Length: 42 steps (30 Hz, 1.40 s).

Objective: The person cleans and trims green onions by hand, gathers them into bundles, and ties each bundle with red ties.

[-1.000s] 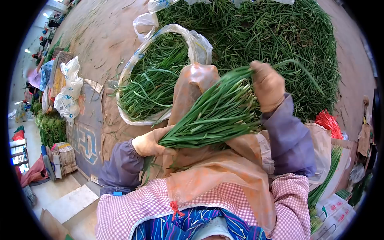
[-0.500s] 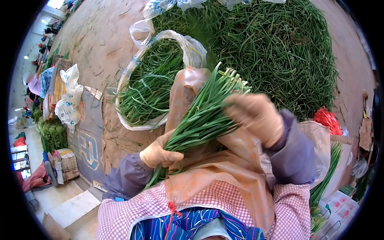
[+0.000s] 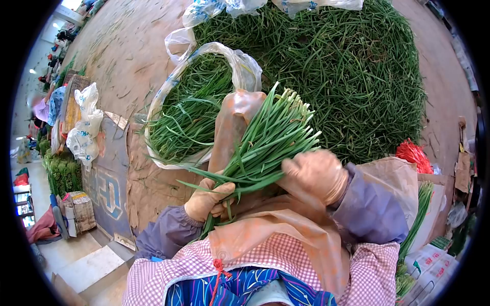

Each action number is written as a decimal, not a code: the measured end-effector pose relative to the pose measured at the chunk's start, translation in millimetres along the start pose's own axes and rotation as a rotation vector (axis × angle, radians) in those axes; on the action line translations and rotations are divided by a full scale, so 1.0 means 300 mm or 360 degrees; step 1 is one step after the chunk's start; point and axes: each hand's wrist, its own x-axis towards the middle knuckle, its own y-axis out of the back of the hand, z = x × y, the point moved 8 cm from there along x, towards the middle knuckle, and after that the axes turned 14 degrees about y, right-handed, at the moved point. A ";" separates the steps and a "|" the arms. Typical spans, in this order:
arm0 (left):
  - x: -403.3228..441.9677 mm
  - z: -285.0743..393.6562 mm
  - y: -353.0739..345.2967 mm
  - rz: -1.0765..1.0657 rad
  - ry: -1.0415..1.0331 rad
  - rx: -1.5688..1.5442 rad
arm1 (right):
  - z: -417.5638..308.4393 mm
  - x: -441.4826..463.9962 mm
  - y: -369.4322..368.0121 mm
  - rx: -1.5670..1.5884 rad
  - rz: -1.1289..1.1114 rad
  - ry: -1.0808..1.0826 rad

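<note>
My left hand [image 3: 210, 198], in a tan glove, is closed round the leafy lower end of a bunch of garlic chives [image 3: 270, 140]. The bunch slants up and right, its pale cut ends [image 3: 301, 107] fanned out at the top. Beside the bunch's right edge is my right hand [image 3: 319, 173], also gloved, slightly blurred, with its fingers curled in. Whether anything is pinched in those fingers is hidden. Under the bunch, a translucent orange-brown apron [image 3: 275, 219] covers my lap and knee.
Beyond my knee, a clear plastic bag [image 3: 153, 120] holds loose chives. A large heap of chives [image 3: 357, 76] covers the floor at upper right. Red plastic strands [image 3: 413, 155] and more chives [image 3: 418, 219] lie at right. Flattened cardboard [image 3: 104, 178] and a white bag [image 3: 84, 127] are at left.
My right hand has moved down from the cut ends to the bunch's lower right side. The bunch has spread wider, with some leaves now sticking out left over my left hand.
</note>
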 end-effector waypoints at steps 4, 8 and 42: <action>0.002 0.001 -0.002 -0.0144 -0.0048 -0.0070 | 0.314 -0.202 0.008 -0.0020 0.0507 -0.0507; 0.004 0.003 0.002 -0.0090 -0.0029 -0.0009 | 0.514 -0.432 -0.074 0.1076 0.0941 -0.1486; 0.029 0.023 0.041 -0.0081 0.0127 0.0488 | 0.296 -0.142 -0.035 0.1250 0.0305 -0.1190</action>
